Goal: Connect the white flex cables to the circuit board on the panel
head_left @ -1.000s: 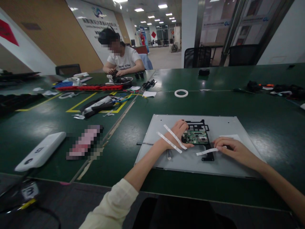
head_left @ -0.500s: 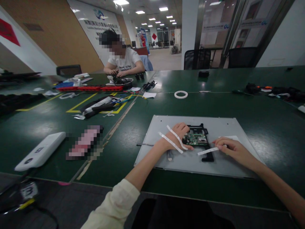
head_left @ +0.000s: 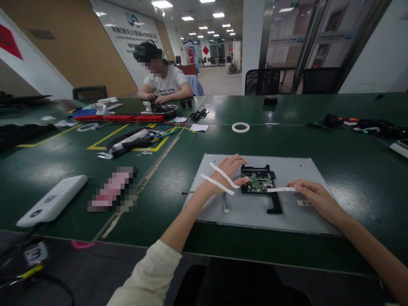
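A grey flat panel (head_left: 299, 170) lies on the green table in front of me. On it rests a green circuit board (head_left: 256, 182) in a black bracket (head_left: 274, 199). My left hand (head_left: 225, 172) is open over the panel's left part, fingers stretched out and thumb at the board's left edge. Two strips of white tape (head_left: 216, 184) cling across the back of that hand and its wrist. Between the fingertips of my right hand (head_left: 307, 192) is another strip of white tape (head_left: 280, 189), whose free end reaches over the bracket. A grey cable (head_left: 226, 204) lies left of the board.
A roll of white tape (head_left: 240, 127) lies beyond the panel. To the left are a white power bank (head_left: 54, 199) and a pixelated pink object (head_left: 111, 189). Wires and tools lie farther back, where a co-worker (head_left: 165, 83) sits. Black gear (head_left: 366, 123) is at the right.
My left hand has moved left, its fingers spreading and uncovering more of the board. My right hand has raised the tape strip, turning it nearly level above the bracket.
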{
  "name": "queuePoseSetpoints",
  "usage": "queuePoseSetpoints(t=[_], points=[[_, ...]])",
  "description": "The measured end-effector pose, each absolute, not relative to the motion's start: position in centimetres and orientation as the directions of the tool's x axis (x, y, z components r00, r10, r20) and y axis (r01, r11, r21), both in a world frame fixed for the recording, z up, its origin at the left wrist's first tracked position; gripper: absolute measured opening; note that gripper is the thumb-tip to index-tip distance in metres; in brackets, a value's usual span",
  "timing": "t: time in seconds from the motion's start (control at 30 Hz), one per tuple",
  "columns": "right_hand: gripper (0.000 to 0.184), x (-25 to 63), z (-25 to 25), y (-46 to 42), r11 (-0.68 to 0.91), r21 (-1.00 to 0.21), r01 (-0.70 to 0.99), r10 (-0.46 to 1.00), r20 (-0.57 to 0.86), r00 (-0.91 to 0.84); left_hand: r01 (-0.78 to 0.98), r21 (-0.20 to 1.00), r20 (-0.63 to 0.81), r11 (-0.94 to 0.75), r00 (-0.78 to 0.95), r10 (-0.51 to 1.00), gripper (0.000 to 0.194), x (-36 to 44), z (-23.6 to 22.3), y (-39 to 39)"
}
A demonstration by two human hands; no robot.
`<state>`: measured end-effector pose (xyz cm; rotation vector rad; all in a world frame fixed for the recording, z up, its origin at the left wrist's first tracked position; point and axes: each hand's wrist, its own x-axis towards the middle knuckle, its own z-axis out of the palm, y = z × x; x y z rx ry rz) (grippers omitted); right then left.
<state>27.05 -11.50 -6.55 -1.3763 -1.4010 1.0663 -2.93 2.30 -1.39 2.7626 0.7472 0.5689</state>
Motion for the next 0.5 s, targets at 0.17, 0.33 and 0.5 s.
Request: queuePoseSetpoints(t=[0.17,0.33,0.5], points=[[0.032,27.1,-6.8,-11.4,-0.013,-0.981,0.195,0.999,-0.006,0.037,0.408,0.414,0.203,-0.813,0.830,0.520,0.080,-4.9,-1.4,3.0],[0.028,27.1,-7.1,-11.3,-0.060,-0.992,0.112,0.994,-0.049,0.098,0.369,0.469,0.095,-0.802,0.882,0.462,0.096,-4.6,-2.5,3.3],[0.027,27.1,-7.1,-11.3,-0.002,-0.987,0.159,0.999,0.003,0.033,0.380,0.494,0.048,-0.782,0.886,0.462,0.097,-4.0,-2.7,3.4]])
